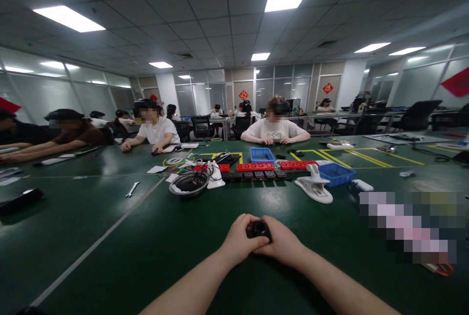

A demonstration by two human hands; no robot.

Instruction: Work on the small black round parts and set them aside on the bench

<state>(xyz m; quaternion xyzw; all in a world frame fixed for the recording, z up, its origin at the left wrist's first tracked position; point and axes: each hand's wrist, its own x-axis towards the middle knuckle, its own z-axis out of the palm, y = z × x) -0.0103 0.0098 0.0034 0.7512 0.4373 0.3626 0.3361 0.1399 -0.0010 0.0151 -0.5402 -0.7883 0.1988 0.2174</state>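
Observation:
A small black piece with a round opening on top (259, 228) is held low over the green table, close in front of me. My left hand (239, 241) wraps round its left side, the thumb lying across the near face. From the other side my right hand (283, 241) closes on the same piece, so the two hands meet at the front. Fingers and palms cover most of it, and I cannot make out its exact kind.
Beyond my hands stand a metal bowl (189, 184) with dark items, a white clip-shaped base (314, 185), red power strips (255, 166) and a blue bin (336, 173). A wrench (132, 189) lies left. Across the table sits a person (276, 129); others sit further left.

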